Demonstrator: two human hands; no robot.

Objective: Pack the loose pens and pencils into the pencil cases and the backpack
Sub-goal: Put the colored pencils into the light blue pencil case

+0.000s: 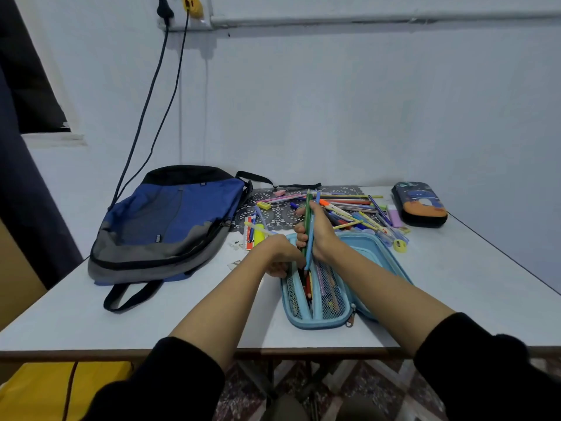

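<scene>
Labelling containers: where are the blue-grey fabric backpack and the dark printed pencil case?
Blue-grey fabric backpack (173,214): head view, blue front panel.
Dark printed pencil case (420,203): head view, printed top.

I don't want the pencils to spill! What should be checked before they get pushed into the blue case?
1. The blue pencil case is open: ok.
2. The right hand grips the green pencil and blue pen: ok.
3. Their lower ends point into the case: ok.
4. The left hand holds the case's edge: ok.
5. Room left in that pocket: cannot tell.
6. The dark pencil case is open for the loose pile: not ok, closed.
</scene>
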